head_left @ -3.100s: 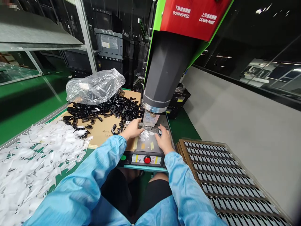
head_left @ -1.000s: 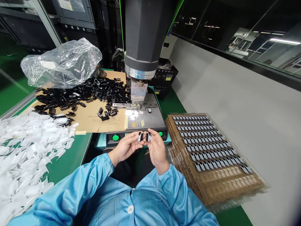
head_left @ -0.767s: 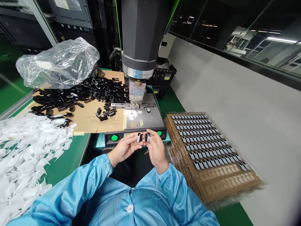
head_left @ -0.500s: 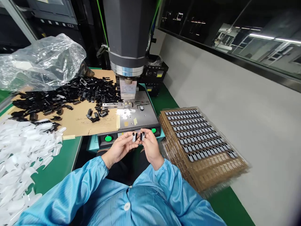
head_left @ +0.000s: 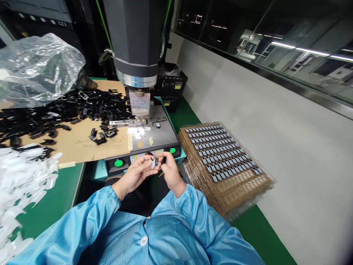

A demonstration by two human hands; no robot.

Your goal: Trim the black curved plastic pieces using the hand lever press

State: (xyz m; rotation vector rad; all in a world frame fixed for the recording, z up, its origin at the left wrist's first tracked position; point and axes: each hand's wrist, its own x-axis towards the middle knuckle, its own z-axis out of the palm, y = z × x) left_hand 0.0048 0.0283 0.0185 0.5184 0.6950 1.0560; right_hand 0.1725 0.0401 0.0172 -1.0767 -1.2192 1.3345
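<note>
In front of the machine's base, my left hand [head_left: 135,174] pinches a small white-and-black plastic part [head_left: 153,163] between thumb and fingers. My right hand [head_left: 172,172] is right beside it, fingers curled in toward the same part. A dark sliver shows between the two hands; whether it is a second part in my right fingers is hidden. Behind them stands the press machine [head_left: 135,44], with a metal fixture [head_left: 141,120] under its head. A similar finished-looking part [head_left: 157,125] lies on its metal plate, near several thin white pieces [head_left: 138,132].
Left, black plastic parts [head_left: 91,105] lie heaped on cardboard [head_left: 82,145], with a clear plastic bag [head_left: 52,70] behind. White pieces [head_left: 24,184] pile up at lower left. A stack of trays [head_left: 228,195] holding rows of parts is at right. Green buttons [head_left: 118,163] flank the machine's front.
Half a second ago each hand held a separate part, side by side. The hands are now closer, with one part plainly showing in my left fingers. The view has shifted to the right.
</note>
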